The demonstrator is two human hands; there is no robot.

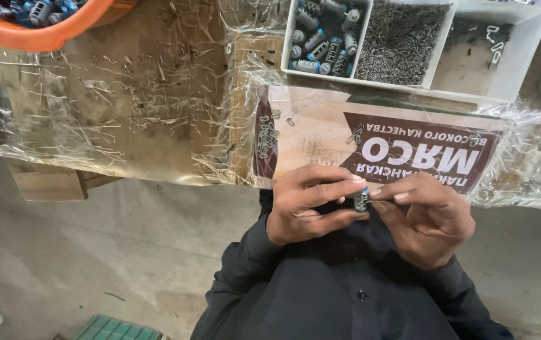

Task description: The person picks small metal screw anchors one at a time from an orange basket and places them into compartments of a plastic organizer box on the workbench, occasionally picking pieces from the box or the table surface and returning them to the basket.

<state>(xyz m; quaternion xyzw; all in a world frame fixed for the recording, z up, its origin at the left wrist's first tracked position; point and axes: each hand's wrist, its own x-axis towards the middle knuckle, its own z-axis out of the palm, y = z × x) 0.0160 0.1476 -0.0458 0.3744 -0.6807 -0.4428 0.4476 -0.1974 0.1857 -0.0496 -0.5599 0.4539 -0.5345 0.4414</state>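
Tray (510,63) beyond hands (371,208), table edge (157,170) between.

Glossy crinkled plastic film (125,119) covers rough wood; white plastic tray (516,56) holds metal pins (399,41).

— What is pinched there?
— A small cylindrical part (362,199), grey ribbed metal with a blue cap at its top end.
— How does it sit?
— Roughly upright, caught between the fingertips of the left hand (311,203) and right hand (426,217), blue end just above the pinch, body mostly hidden.
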